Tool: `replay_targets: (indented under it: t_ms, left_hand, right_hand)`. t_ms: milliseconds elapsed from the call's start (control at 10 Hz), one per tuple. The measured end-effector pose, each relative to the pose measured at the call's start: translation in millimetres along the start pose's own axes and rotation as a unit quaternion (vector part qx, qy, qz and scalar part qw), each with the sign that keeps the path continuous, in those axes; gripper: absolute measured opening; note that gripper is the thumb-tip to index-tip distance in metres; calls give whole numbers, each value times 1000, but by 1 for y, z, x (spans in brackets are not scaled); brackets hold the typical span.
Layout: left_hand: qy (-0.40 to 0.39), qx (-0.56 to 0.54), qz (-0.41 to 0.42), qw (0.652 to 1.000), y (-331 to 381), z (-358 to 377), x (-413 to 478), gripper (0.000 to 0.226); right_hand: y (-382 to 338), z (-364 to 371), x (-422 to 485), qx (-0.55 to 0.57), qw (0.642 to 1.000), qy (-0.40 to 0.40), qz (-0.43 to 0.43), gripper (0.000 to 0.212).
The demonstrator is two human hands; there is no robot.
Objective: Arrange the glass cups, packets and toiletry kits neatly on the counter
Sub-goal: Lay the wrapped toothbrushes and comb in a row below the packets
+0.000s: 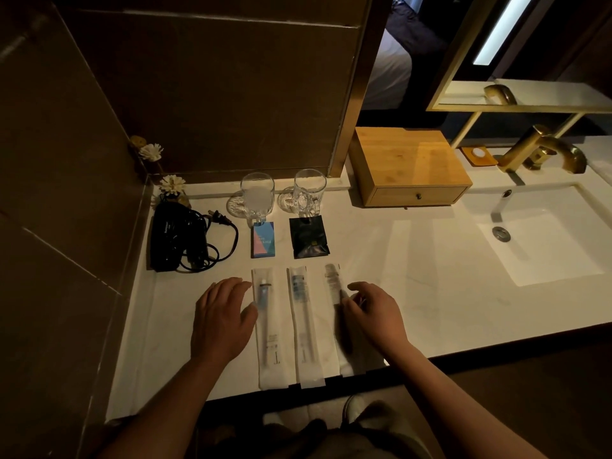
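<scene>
Squaring three long white toiletry sachets [302,326] into a row, the left hand [222,321] and right hand [374,313] rest open, gripping nothing, flanking them.

We look down on a white marble counter [414,260] in a dim room, with dark brown tiled walls [198,94] closing the far left corner. To the right we see a sunken white sink [543,246] under a gold faucet [543,147], and a wooden drawer box [407,164] beside it. Beyond, we make out a gold-framed mirror [516,51] reflecting a bright light strip.
</scene>
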State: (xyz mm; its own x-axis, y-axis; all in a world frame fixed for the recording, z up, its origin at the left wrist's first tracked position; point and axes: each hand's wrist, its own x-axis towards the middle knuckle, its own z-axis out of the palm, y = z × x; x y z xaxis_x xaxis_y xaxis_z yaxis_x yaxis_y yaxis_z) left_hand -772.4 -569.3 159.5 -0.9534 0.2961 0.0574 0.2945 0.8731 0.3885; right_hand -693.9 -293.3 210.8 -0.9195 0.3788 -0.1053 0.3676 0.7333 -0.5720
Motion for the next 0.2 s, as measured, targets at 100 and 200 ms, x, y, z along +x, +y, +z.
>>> replay_targets:
  t_ms: [100, 200]
  left_hand:
    - [15, -21, -22, 999, 0, -1, 1, 43]
    - [37, -48, -60, 996, 8, -5, -13, 34]
  right_hand:
    - [2, -7, -6, 12, 1000, -18, -11, 33]
    - [11, -16, -14, 23, 998, -50, -38, 33]
